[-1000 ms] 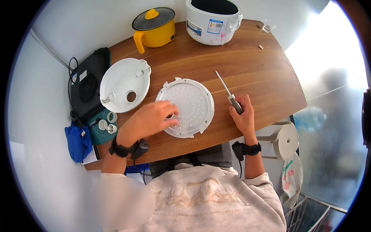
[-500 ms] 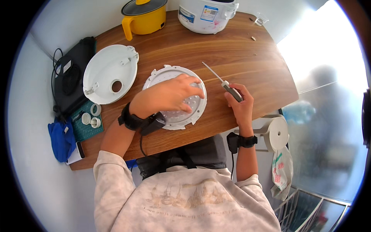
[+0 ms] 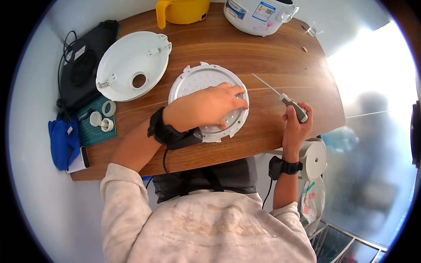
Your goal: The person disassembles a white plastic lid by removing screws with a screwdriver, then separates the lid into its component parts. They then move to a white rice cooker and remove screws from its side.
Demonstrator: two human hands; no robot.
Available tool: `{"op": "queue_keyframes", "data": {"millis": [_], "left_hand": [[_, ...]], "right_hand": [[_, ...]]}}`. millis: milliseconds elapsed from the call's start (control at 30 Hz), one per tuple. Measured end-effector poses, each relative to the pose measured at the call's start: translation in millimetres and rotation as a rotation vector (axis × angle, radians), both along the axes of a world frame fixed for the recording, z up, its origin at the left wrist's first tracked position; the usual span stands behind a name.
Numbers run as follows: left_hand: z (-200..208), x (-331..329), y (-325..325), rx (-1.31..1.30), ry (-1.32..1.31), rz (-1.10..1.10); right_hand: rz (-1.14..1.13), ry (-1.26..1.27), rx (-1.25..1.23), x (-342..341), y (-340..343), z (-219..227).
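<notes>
A white round plate with rows of small bumps and notched tabs along its rim (image 3: 193, 83) lies on the wooden table in front of me. Over its right half rests my left hand (image 3: 215, 105), fingers apart and reaching to the right rim; the palm hides part of the surface. To the right of the plate, my right hand (image 3: 299, 120) is closed around the grey-and-white handle of a screwdriver (image 3: 289, 104). Its thin metal shaft points up and left, with the tip apart from the plate.
Left of the plate lies a white dome-shaped cover (image 3: 127, 57) with a round hole. Small white rings (image 3: 108, 108) sit on a green cutting mat (image 3: 94, 136), near a black bag (image 3: 83, 65) and blue cloth (image 3: 64, 142). A yellow pot (image 3: 186, 11) and white rice cooker (image 3: 254, 19) stand behind.
The screwdriver and my right hand have moved right, farther from the plate. My left hand has shifted slightly toward the plate's right rim. The whole view has also shifted.
</notes>
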State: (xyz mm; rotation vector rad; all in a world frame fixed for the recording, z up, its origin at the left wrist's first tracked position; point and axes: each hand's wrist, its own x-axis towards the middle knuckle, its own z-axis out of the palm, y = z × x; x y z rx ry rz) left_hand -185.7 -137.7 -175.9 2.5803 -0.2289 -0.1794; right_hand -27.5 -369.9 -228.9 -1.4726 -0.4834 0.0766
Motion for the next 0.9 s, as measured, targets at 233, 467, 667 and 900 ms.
{"op": "queue_keyframes", "data": {"millis": [233, 467, 667, 900], "left_hand": [[-1.3, -1.4, 0.1, -0.017, -0.049, 0.045], [-4.9, -2.9, 1.6, -0.017, -0.067, 0.050], [-5.9, -6.8, -0.5, 0.001, -0.077, 0.066], [-6.0, -6.5, -1.1, 0.006, -0.069, 0.055]], "right_hand": [[0.082, -0.133, 0.174, -9.0, -9.0, 63.4], [0.321, -0.286, -0.115, -37.9, 3.9, 102.7], [0.384, -0.315, -0.191, -43.7, 11.8, 101.4], [0.504, -0.324, -0.177, -38.5, 11.5, 98.8]]}}
